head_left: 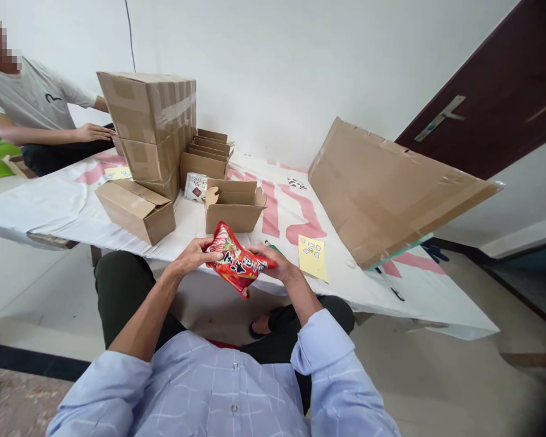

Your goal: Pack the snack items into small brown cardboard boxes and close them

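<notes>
A red printed food packet (239, 262), which looks like instant noodles, is held between my hands over the near edge of the table. My left hand (195, 257) grips its left side with the thumb on top. At its right end, my right hand (275, 263) is closed round the packet's corner. Just beyond the packet stands an open cardboard box (235, 217) with its flaps up. A small green item (272, 246) shows partly behind my right hand; I cannot make out what it is.
A closed carton (136, 209), stacked large cartons (150, 121), a white packet (195, 187) and more open boxes (207, 155) stand left. A yellow paper (313, 257), a pen (390, 284) and a leaning cardboard sheet (391, 188) are right. Another person (50, 109) sits far left.
</notes>
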Available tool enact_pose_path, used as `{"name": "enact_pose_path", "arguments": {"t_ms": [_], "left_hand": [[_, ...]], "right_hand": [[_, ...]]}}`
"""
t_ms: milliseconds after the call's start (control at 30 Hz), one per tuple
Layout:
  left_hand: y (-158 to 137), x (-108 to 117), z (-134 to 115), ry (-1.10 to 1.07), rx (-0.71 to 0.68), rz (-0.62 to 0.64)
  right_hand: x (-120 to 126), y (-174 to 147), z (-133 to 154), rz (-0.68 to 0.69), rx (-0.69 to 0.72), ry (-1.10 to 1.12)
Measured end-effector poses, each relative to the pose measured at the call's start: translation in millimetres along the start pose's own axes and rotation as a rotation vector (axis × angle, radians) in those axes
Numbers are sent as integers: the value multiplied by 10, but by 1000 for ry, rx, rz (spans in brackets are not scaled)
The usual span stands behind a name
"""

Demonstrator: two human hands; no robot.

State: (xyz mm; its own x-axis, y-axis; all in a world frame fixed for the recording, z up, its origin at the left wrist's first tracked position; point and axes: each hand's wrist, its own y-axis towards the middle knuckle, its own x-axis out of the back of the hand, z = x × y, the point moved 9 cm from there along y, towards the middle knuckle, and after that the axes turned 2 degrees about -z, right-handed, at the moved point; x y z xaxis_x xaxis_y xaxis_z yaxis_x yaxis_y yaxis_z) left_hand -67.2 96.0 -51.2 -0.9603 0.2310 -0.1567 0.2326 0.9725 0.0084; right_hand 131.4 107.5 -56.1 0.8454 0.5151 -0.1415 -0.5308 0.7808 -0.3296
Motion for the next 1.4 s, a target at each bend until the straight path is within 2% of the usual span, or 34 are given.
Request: {"name": "enact_pose_path", "arguments": {"t_ms": [100, 200, 333, 433, 567, 633, 767, 967, 1100, 1233, 1400], "left_hand": [[-119, 241, 119, -108, -53, -306], [-173, 286, 143, -139, -77, -427], [-143, 216, 26, -146, -71, -411], [-134, 178, -112, -136, -87, -342], [-143, 197, -312, -106, -193, -274], [-126, 208, -336, -108, -225, -240], [-66, 255, -113, -124, -197, -239], [-58, 327, 671, -149, 13, -392], [-78, 317, 954, -152, 65, -415], [-34, 341, 969, -147, 71, -409], [157, 354, 627, -144, -1, -364]], "right_hand": [[-31, -103, -26, -22, 175, 127], [-79, -132, -22, -148, 349, 103], [-59, -125, 60, -386, 489, 43], [-52, -129, 165, -423, 537, 27], [-17, -164, 316, -446, 619, 12], [21, -159, 338, -476, 647, 5], [109, -37, 149, -511, 611, -9], [265, 221, -540, -567, 385, -11], [335, 277, -778, -602, 316, -10], [348, 283, -779, -606, 307, -23], [356, 269, -449, -589, 407, -53]]}}
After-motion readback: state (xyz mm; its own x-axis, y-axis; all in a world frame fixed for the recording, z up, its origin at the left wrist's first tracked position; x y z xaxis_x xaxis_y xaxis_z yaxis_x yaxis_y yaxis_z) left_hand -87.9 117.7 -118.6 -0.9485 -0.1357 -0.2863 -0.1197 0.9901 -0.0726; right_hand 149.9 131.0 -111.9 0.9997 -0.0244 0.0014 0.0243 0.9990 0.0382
